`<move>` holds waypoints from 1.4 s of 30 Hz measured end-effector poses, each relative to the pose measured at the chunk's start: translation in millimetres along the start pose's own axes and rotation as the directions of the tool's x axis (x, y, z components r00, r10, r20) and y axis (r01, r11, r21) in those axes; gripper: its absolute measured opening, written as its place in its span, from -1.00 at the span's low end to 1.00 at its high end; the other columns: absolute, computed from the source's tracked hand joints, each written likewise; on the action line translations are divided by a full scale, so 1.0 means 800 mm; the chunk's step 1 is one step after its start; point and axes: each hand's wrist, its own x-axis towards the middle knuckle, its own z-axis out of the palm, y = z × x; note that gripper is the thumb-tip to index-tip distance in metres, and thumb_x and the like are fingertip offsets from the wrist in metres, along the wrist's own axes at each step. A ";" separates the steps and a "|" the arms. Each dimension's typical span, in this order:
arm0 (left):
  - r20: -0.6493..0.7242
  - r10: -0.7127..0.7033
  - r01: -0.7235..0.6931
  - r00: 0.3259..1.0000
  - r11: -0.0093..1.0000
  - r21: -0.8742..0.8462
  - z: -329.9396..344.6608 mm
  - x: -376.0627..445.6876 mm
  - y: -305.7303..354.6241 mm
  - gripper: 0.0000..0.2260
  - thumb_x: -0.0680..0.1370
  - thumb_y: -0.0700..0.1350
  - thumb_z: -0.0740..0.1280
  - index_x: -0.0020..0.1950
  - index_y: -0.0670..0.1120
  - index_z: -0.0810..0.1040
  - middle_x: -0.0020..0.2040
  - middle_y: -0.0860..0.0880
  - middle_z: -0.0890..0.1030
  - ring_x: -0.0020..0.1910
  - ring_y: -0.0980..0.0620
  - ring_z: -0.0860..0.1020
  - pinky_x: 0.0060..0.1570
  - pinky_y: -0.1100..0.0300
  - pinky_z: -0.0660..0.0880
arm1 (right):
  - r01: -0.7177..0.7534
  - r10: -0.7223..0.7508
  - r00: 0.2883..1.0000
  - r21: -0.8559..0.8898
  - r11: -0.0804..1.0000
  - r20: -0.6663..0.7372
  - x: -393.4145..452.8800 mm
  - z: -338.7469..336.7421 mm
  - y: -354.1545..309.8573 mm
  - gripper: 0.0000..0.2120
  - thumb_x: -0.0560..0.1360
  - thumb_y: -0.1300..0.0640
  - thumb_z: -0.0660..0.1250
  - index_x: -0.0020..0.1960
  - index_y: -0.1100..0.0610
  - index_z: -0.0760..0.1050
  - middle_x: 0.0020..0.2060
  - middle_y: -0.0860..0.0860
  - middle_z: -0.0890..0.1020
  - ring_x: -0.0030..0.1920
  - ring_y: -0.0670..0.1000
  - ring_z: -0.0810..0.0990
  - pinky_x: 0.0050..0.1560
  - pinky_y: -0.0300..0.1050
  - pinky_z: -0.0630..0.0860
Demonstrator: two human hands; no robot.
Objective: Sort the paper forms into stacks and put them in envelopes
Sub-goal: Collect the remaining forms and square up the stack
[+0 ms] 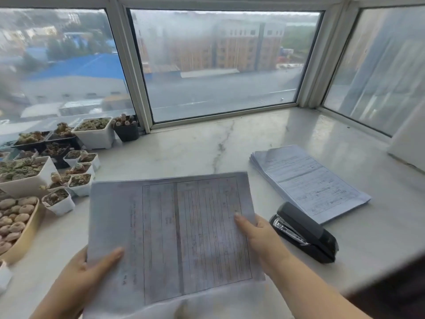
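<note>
Both hands' fingers grasping printed form [184, 238], black stapler [304, 232] touching paper stack [308, 180], seemingly succulent pots [59, 162] left

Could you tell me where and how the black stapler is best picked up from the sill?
Grip the stapler across its long body near the middle, coming from above. It lies flat and diagonal, both long sides exposed, its far end close to the paper stack.

Print on the held form [174, 236] is illegible.
</note>
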 end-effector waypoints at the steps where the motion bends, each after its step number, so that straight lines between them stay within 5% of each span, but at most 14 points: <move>1: 0.036 -0.044 0.044 0.998 0.999 -0.010 0.003 0.003 -0.003 -0.86 0.46 -0.33 0.43 0.00 -0.22 0.60 -0.17 -0.21 0.70 -0.24 -0.17 0.67 -0.39 0.14 0.62 | -0.064 0.063 0.996 -0.028 0.998 -0.060 0.003 -0.004 0.009 -0.90 0.58 0.15 0.32 0.02 0.15 0.58 -0.12 0.09 0.72 -0.11 0.09 0.70 -0.07 -0.04 0.61; 6: 0.127 -0.226 0.226 0.966 0.974 0.013 0.027 -0.006 -0.016 -0.93 0.50 -0.42 0.34 -0.07 -0.29 0.57 -0.33 -0.17 0.67 -0.45 -0.03 0.64 -0.56 0.26 0.50 | -0.244 0.183 0.965 -0.375 0.895 -0.190 0.000 -0.038 0.027 -0.85 0.52 0.23 0.30 0.08 0.19 0.53 -0.06 0.12 0.66 -0.08 0.08 0.65 -0.05 -0.02 0.62; 9: 0.086 -0.228 0.231 0.970 0.973 -0.025 0.023 -0.002 -0.030 -0.91 0.54 -0.38 0.27 -0.08 -0.30 0.56 -0.34 -0.18 0.67 -0.47 -0.05 0.63 -0.58 0.24 0.50 | 0.056 -0.239 0.961 -0.745 0.665 -0.142 -0.019 -0.062 0.015 -0.82 0.51 0.20 0.35 0.11 0.07 0.50 -0.20 -0.04 0.61 -0.17 -0.07 0.59 -0.08 -0.14 0.55; 11: 0.089 -0.245 0.250 0.965 0.967 -0.042 0.021 -0.001 -0.033 -0.92 0.54 -0.37 0.27 -0.06 -0.31 0.56 -0.32 -0.21 0.67 -0.45 -0.08 0.64 -0.57 0.20 0.51 | 0.263 -0.613 0.790 -0.887 0.380 -0.028 -0.030 -0.081 0.003 -0.77 0.43 0.22 0.47 0.07 0.09 0.56 -0.23 -0.09 0.62 -0.22 -0.05 0.60 -0.17 -0.21 0.49; 13: 0.078 -0.266 0.271 0.961 0.960 -0.068 0.019 0.000 -0.036 -0.92 0.53 -0.36 0.27 -0.03 -0.31 0.56 -0.30 -0.23 0.67 -0.43 -0.11 0.64 -0.55 0.18 0.53 | 0.209 -0.741 0.672 -0.963 0.172 0.013 -0.028 -0.106 -0.011 -0.62 0.32 0.19 0.56 0.11 0.10 0.57 -0.09 -0.01 0.65 -0.07 0.08 0.62 -0.09 -0.12 0.49; 16: 0.089 -0.294 0.301 0.952 0.950 -0.079 0.016 0.000 -0.038 -0.88 0.52 -0.34 0.29 0.03 -0.32 0.55 -0.21 -0.28 0.67 -0.36 -0.17 0.66 -0.50 0.12 0.57 | -0.106 -0.408 0.894 -0.973 0.205 -0.183 -0.014 -0.139 -0.028 -0.31 0.38 -0.06 0.50 0.42 0.06 0.32 0.26 0.01 0.51 0.27 0.10 0.48 0.22 0.01 0.41; 18: 0.086 -0.302 0.309 0.949 0.948 -0.080 0.013 -0.004 -0.037 -0.88 0.52 -0.33 0.30 0.03 -0.32 0.55 -0.21 -0.28 0.67 -0.37 -0.18 0.66 -0.51 0.13 0.56 | -0.216 -0.136 0.961 -0.960 0.177 -0.242 -0.006 -0.147 -0.030 -0.42 0.42 -0.06 0.43 0.36 0.02 0.32 0.19 -0.02 0.54 0.19 0.06 0.51 0.14 -0.07 0.47; 25: -0.008 -0.257 0.256 0.966 0.966 -0.031 -0.003 -0.033 -0.042 -0.91 0.52 -0.39 0.28 -0.12 -0.27 0.55 -0.49 -0.05 0.62 -0.57 0.07 0.57 -0.61 0.34 0.43 | 0.200 0.096 0.971 -0.966 0.161 0.217 0.019 -0.103 -0.057 -0.70 0.34 0.10 0.45 -0.12 -0.16 0.36 -0.13 -0.09 0.52 -0.04 0.02 0.51 -0.17 -0.19 0.39; 29: -0.021 -0.270 0.271 0.963 0.963 0.006 -0.023 -0.045 -0.054 -0.65 0.25 -0.18 0.58 -0.03 -0.23 0.62 -0.33 -0.03 0.69 -0.20 -0.08 0.61 -0.07 0.09 0.48 | 0.298 0.076 0.953 -0.953 -0.059 0.293 0.029 -0.093 -0.060 -0.35 0.29 -0.09 0.48 0.34 -0.18 0.35 0.20 -0.18 0.40 0.33 -0.08 0.30 0.39 -0.02 0.19; 31: -0.023 -0.289 0.287 0.957 0.955 -0.072 -0.031 -0.050 -0.054 -0.57 0.12 -0.12 0.51 -0.04 -0.21 0.63 -0.27 -0.05 0.70 -0.12 -0.10 0.59 -0.03 0.05 0.44 | 0.264 -0.205 0.951 -0.952 0.155 0.231 -0.005 -0.088 -0.058 -0.35 0.31 -0.15 0.51 0.35 -0.15 0.38 0.20 -0.25 0.40 0.25 -0.14 0.31 0.38 -0.06 0.23; 34: -0.003 -0.261 0.261 0.965 0.965 -0.031 -0.039 -0.055 -0.065 -0.49 0.11 0.05 0.60 -0.02 -0.13 0.65 -0.15 -0.07 0.71 -0.09 -0.11 0.65 0.11 -0.05 0.48 | 0.242 -0.552 0.828 -0.823 0.513 -0.100 -0.054 -0.084 -0.021 -0.86 0.46 0.06 0.45 -0.22 0.01 0.53 -0.35 -0.16 0.58 -0.25 -0.08 0.53 -0.18 -0.09 0.46; 36: 0.018 -0.261 0.261 0.965 0.963 -0.072 -0.035 -0.060 -0.065 -0.84 0.44 -0.15 0.50 -0.04 -0.17 0.62 -0.24 -0.07 0.71 -0.27 -0.02 0.68 -0.14 0.08 0.58 | 0.044 -0.207 0.964 -0.672 0.739 -0.164 -0.063 -0.078 0.010 -0.85 0.53 0.10 0.38 -0.20 0.11 0.54 -0.40 -0.04 0.64 -0.32 0.00 0.60 -0.22 0.04 0.55; 38: 0.085 -0.277 0.283 0.957 0.956 -0.077 -0.026 -0.059 -0.064 -0.90 0.54 -0.36 0.29 -0.05 -0.22 0.58 -0.28 -0.12 0.69 -0.38 -0.01 0.66 -0.44 0.21 0.56 | -0.218 0.201 0.976 -0.426 0.878 -0.086 -0.065 -0.062 0.028 -0.82 0.57 0.07 0.34 0.01 0.20 0.51 -0.23 0.09 0.71 -0.25 0.05 0.68 -0.22 0.01 0.60; 42: 0.099 -0.247 0.258 0.964 0.959 -0.118 -0.011 -0.062 -0.058 -0.88 0.55 -0.39 0.24 -0.09 -0.28 0.57 -0.32 -0.18 0.67 -0.44 -0.06 0.64 -0.58 0.23 0.50 | -0.218 0.200 0.976 -0.328 0.919 -0.089 -0.048 -0.037 0.040 -0.84 0.53 0.20 0.36 -0.12 0.15 0.38 -0.09 0.16 0.63 -0.15 0.10 0.65 -0.21 -0.06 0.54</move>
